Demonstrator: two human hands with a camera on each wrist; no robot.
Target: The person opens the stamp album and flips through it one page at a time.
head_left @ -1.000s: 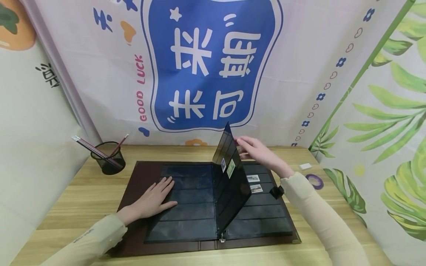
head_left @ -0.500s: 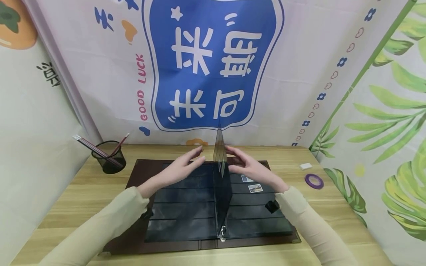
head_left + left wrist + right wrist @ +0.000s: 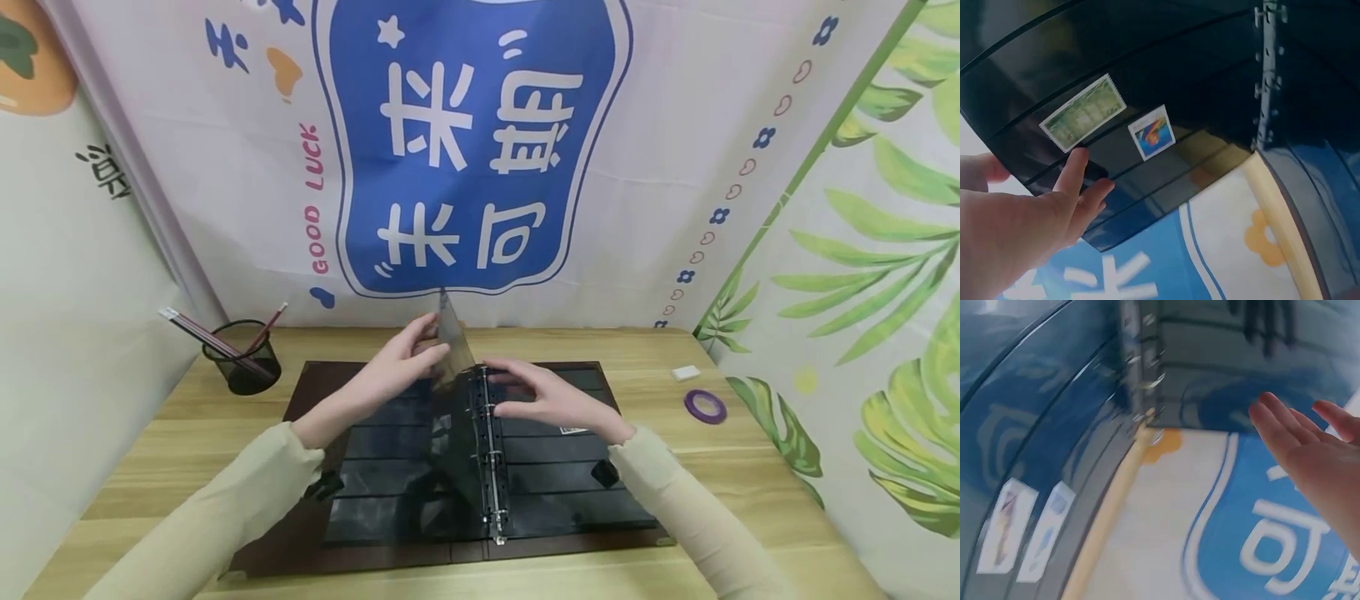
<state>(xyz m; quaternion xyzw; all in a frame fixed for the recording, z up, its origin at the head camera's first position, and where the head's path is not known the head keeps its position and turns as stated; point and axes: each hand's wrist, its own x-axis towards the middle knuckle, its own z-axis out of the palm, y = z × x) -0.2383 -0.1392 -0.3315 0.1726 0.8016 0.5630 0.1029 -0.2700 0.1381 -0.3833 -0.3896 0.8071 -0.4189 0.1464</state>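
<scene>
A dark stamp album (image 3: 558, 483) lies spread on the table, with metal rings (image 3: 492, 467) along its spine. One black page (image 3: 453, 358) stands up from the rings and leans left. My left hand (image 3: 401, 362) touches this page near its outer edge, fingers mostly straight. In the left wrist view, a green stamp (image 3: 1083, 114) and a colourful stamp (image 3: 1152, 132) sit in the page's strips beside those fingers. My right hand (image 3: 551, 398) hovers by the rings with extended fingers, holding nothing. Two stamps lie in the right-hand page, a light one (image 3: 1007, 525) and a bluish one (image 3: 1046, 531).
A black mesh cup (image 3: 243, 358) with pencils (image 3: 206, 333) stands at the back left. On the right lie a white eraser (image 3: 686, 372) and a purple tape roll (image 3: 705, 406). A printed cloth (image 3: 660, 108) hangs behind the table.
The page has swung from leaning right, through upright, to leaning left. My left hand has risen from the left page to the turning page. My right hand has come left toward the rings.
</scene>
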